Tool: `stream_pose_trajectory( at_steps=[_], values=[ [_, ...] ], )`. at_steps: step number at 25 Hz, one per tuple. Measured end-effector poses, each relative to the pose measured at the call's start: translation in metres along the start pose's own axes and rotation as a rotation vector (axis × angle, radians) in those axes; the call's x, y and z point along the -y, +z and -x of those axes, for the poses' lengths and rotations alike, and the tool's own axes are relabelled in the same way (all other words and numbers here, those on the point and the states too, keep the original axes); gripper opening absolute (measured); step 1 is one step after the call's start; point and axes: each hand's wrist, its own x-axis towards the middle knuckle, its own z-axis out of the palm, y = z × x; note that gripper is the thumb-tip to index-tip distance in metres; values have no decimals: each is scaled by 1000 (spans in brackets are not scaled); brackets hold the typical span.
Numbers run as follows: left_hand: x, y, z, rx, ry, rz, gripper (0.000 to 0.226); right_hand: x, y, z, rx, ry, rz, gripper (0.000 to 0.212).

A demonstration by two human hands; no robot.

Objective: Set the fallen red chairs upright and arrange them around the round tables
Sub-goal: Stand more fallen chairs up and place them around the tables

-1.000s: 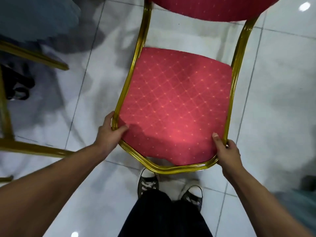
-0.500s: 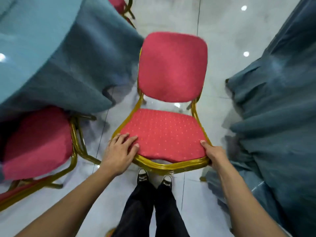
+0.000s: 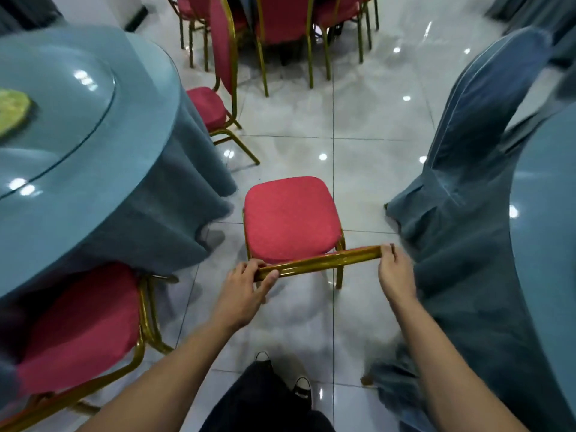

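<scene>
Your hands have moved from the seat's front edge to the gold top rail of the red chair (image 3: 291,219) — it now stands upright on the glossy tiled floor (image 3: 367,120), between two blue-draped round tables (image 3: 78,145). Your left hand (image 3: 243,286) and right hand (image 3: 394,272) each grip an end of the rail — the seat lies just beyond them.

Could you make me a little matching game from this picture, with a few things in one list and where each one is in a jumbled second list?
Things:
1. Chair held by both hands
2. Green mat
3. Black shoes
4. Chair tucked under the cloth

Places:
A. on the round table top at the left
B. bottom centre, on the floor tiles
C. in the aisle between two blue tablecloths
D. lower left, at the table's edge

Pairs: 1-C, 2-A, 3-B, 4-D

The left hand and right hand grip the gold top rail.
</scene>
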Motion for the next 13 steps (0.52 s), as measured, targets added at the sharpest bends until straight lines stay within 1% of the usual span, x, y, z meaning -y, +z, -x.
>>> stream_pose_trajectory(
  at_steps=[2, 4, 5, 6, 8, 9, 13],
  values=[
    [-4, -8, -22, -69, -39, 16, 72, 13, 5, -12, 84, -145, 71, 49],
    [-3, -17, -37, -112, -41, 24, 70, 21, 13, -30, 136, -202, 101, 48],
    [-2, -20, -42, -120, -38, 22, 70, 27, 18, -36, 135, -193, 100, 49],
    [-3, -20, -44, -123, -44, 20, 70, 25, 23, -45, 136, -185, 108, 58],
    [-6, -15, -44, -162, -72, 18, 68, 28, 29, -54, 148, -170, 115, 85],
    [-7, -13, -46, -194, -87, 16, 67, 33, 29, -61, 167, -159, 120, 90],
    [-19, -14, -74, -253, -125, -56, 70, 78, 21, -94, 317, -141, 188, 77]
  ],
)
